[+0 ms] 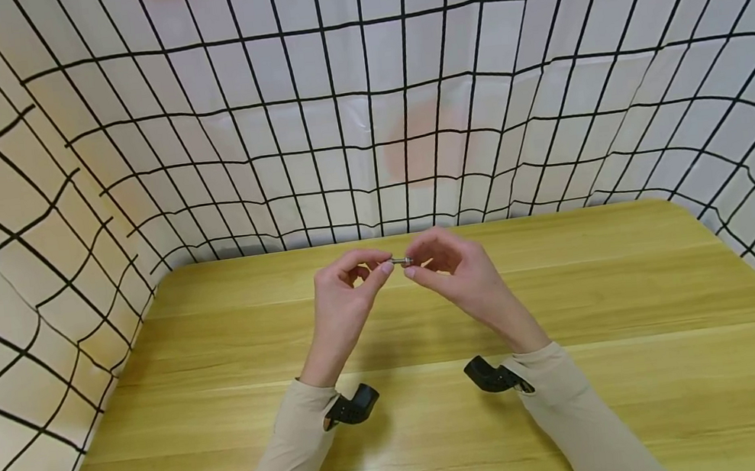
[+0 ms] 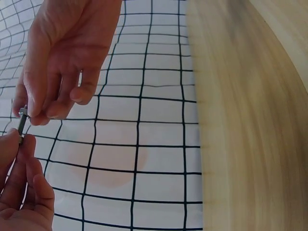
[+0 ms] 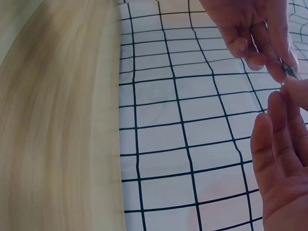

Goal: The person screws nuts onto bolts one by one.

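1. While two sleeved arms [image 1: 283, 453] reached over the bench [image 1: 164, 442], a small metal bolt [image 1: 397, 262] was held up between the hands, clear of the surface, towards the far edge and about midway between the far corners.
2. The left hand [image 1: 343, 304] pinched the bolt's left end between thumb and forefinger, its other fingers loosely bent.
3. The right hand [image 1: 472, 283] pinched the opposite end, where a wider metal piece [image 2: 23, 111] showed between the fingertips; whether that was a nut or the bolt's own head, I could not tell.
4. Judging by this two-ended grip, the step in hand was turning or fitting something at the wider end; how far along it was could not be read.
5. The next move seemed to call for a firm left pinch to hold the bolt straight, with the right thumb and forefinger rolling the wider piece; a slip might have dropped it onto the bench.
6. Beyond the far edge and past both side edges stood a black net [image 1: 368, 94] against white sheeting [image 1: 386, 50].
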Demonstrator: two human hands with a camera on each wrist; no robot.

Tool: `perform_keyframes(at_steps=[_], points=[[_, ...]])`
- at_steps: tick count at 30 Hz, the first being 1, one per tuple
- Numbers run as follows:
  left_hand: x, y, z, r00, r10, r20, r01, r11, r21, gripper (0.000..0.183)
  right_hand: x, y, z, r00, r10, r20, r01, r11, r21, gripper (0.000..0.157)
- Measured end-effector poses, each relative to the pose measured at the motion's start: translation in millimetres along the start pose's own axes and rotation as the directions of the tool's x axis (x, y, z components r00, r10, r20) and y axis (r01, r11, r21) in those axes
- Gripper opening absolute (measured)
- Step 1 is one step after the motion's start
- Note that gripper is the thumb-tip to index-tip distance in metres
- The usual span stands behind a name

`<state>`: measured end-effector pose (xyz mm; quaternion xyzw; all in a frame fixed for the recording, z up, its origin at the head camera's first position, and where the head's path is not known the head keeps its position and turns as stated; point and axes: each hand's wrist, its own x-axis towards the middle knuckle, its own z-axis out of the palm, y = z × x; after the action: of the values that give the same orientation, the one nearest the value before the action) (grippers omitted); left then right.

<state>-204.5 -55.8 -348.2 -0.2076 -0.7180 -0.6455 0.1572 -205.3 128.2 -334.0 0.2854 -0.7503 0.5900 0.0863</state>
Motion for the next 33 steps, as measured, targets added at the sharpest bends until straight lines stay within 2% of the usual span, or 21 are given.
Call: perform_keyframes(at_steps=[6,16,23,33], points=[[-2.2,19.1,0.2,1.0,-0.011,0.006,0.011,1.0,0.005,0.011,-0.4,0.3,1.0,1.0,-0.011,-0.009,0.011,1.0,0.006,0.015],[-2.4,19.9,-0.5,1.0,-0.016,0.013,0.016,1.0,-0.008,0.011,-2.1,-2.7,0.3,0.997,0.08,-0.02,-0.08,0.997,0.009,0.013],[-2.6,19.2,0.2,1.0,-0.008,0.029,0.008,1.0,-0.015,0.011,-2.0,-2.5,-0.3,0.995,0.1,-0.014,-0.1,0.995,-0.001,0.01],[-2.6,19.2,1.9,1.0,-0.016,0.017,0.016,1.0,-0.003,0.011,-1.9,-1.7,0.2,0.992,0.13,-0.011,-0.13,0.991,-0.014,0.018]])
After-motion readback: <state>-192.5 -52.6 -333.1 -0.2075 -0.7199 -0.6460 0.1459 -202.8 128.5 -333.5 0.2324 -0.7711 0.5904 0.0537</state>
